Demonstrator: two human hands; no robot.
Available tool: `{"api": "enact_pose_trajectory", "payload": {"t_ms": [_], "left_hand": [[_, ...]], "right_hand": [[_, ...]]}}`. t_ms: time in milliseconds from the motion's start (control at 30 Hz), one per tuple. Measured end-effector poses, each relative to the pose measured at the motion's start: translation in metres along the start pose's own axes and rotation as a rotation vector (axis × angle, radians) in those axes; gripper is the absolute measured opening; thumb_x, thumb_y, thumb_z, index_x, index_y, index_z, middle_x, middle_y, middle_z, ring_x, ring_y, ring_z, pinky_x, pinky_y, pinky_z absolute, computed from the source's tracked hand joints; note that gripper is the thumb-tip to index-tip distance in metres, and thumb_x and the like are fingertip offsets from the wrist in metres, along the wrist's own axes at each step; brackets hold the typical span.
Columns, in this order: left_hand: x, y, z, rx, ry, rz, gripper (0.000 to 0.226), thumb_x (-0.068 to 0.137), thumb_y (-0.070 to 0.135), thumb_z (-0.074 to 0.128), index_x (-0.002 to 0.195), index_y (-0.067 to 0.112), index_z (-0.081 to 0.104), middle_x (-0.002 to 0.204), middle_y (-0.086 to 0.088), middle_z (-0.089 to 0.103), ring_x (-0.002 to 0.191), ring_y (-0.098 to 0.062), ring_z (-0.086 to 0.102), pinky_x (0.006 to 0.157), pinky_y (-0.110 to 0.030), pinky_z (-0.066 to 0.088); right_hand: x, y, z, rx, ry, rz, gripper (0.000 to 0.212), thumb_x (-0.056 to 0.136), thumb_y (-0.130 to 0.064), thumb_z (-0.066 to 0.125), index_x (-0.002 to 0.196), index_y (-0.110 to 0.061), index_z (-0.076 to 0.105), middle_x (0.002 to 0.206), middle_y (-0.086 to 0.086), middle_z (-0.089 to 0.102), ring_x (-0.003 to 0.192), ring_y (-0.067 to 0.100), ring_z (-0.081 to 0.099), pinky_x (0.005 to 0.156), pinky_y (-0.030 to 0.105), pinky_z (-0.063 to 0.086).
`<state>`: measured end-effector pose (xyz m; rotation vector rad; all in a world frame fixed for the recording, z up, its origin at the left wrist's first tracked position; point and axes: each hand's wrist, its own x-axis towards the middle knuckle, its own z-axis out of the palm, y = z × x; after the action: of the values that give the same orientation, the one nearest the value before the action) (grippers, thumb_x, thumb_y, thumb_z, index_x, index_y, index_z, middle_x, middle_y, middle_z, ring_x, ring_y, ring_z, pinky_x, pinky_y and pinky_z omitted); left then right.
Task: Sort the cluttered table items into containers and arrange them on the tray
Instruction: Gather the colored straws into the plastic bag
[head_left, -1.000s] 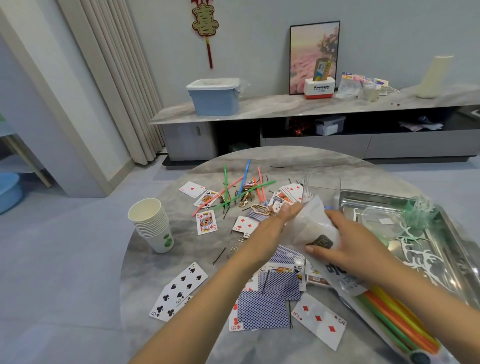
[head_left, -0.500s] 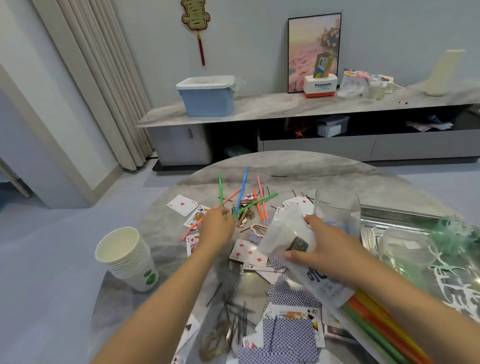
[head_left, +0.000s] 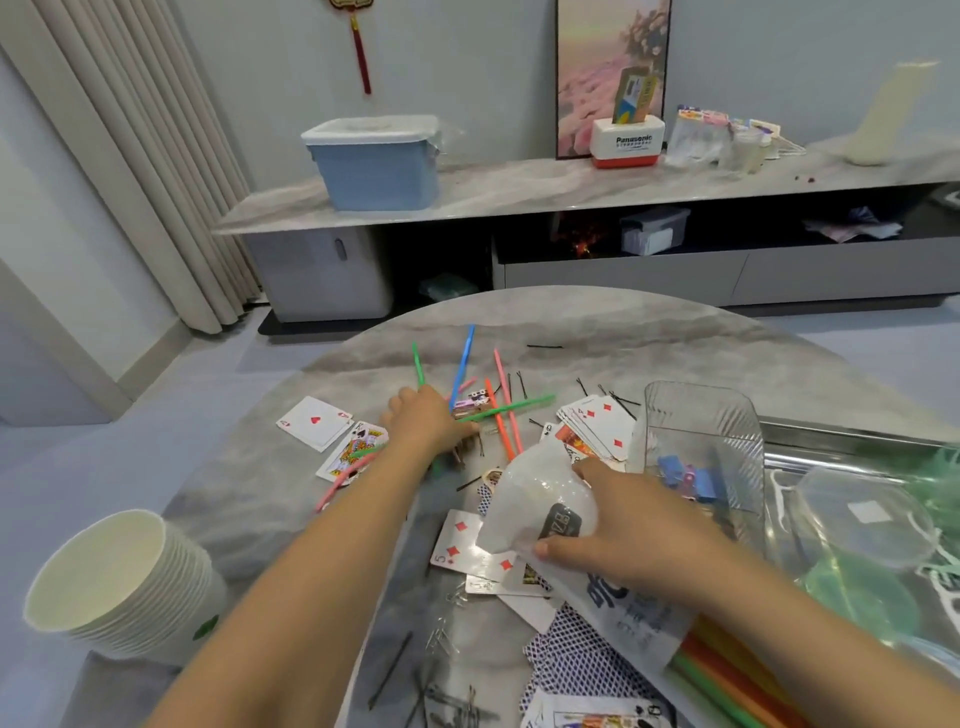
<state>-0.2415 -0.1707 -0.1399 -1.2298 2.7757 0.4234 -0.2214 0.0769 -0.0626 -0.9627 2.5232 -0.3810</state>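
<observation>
Early in the sort — playing cards (head_left: 597, 426), black hairpins (head_left: 447, 701) and coloured plastic straws (head_left: 498, 410) lie loose over the round marble worktop (head_left: 597, 322). Only a few clips sit in the clear ribbed plastic box (head_left: 701, 415) beside the steel tray (head_left: 831, 452). My left hand (head_left: 423, 421) is stretched out, fingers curled onto the straw pile — what it pinches, can't tell. My right hand (head_left: 618, 535) grips the translucent straw bag (head_left: 535, 499), near me.

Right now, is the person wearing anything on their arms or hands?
No. The left hand and right hand are bare, with no gloves, rings or watch showing. Both forearms are uncovered all the way to the picture's edge, so no sleeves are in view.
</observation>
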Motion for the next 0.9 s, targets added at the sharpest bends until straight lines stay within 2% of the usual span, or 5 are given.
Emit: {"api": "enact_pose_trajectory", "payload": {"t_ms": [200,534,634,734,901], "left_hand": [[0.006,0.009,-0.003,-0.015,-0.034,-0.057,0.057,0.082,0.040,0.068,0.124,0.008,0.045,0.123,-0.010,0.050,0.115,-0.028,0.047,0.091,-0.035,0.040],[0.003,0.023,-0.018,0.186,-0.220,0.064,0.030,0.096,0.013,0.044,0.121,-0.001,0.053,0.117,-0.015,0.060,0.099,-0.029,0.058,0.085,-0.032,0.047],[-0.005,0.019,-0.026,0.163,-0.271,0.078,0.016,0.096,0.017,0.048,0.093,0.002,0.055,0.077,-0.008,0.056,0.063,-0.022,0.052,0.057,-0.026,0.045],[-0.009,0.012,-0.029,0.055,-0.276,0.034,0.030,0.095,0.015,0.047,0.067,0.007,0.049,0.060,-0.006,0.051,0.050,-0.019,0.050,0.041,-0.022,0.038],[-0.025,0.003,-0.030,-0.108,-0.293,-0.002,0.021,0.095,0.016,0.048,0.095,0.001,0.062,0.080,-0.007,0.061,0.068,-0.022,0.061,0.064,-0.030,0.057]], "right_hand": [[-0.003,0.000,0.003,-0.007,0.011,-0.010,0.084,0.073,-0.067,0.060,0.139,-0.026,0.029,0.129,-0.005,0.054,0.114,0.017,0.053,0.088,0.030,0.047],[-0.010,0.005,-0.002,-0.006,0.035,-0.022,0.080,0.073,-0.068,0.059,0.136,-0.027,0.032,0.128,-0.006,0.054,0.116,0.018,0.052,0.089,0.032,0.046],[-0.014,0.005,-0.002,-0.021,0.035,-0.030,0.079,0.074,-0.069,0.058,0.136,-0.027,0.032,0.129,-0.005,0.053,0.117,0.019,0.051,0.090,0.031,0.045],[-0.016,0.005,0.000,-0.016,0.026,-0.031,0.079,0.074,-0.069,0.058,0.136,-0.027,0.033,0.130,-0.005,0.053,0.117,0.019,0.051,0.091,0.032,0.044],[-0.020,0.004,0.000,-0.042,0.026,-0.036,0.082,0.074,-0.070,0.056,0.138,-0.026,0.030,0.132,-0.005,0.052,0.118,0.019,0.051,0.091,0.032,0.045]]}}
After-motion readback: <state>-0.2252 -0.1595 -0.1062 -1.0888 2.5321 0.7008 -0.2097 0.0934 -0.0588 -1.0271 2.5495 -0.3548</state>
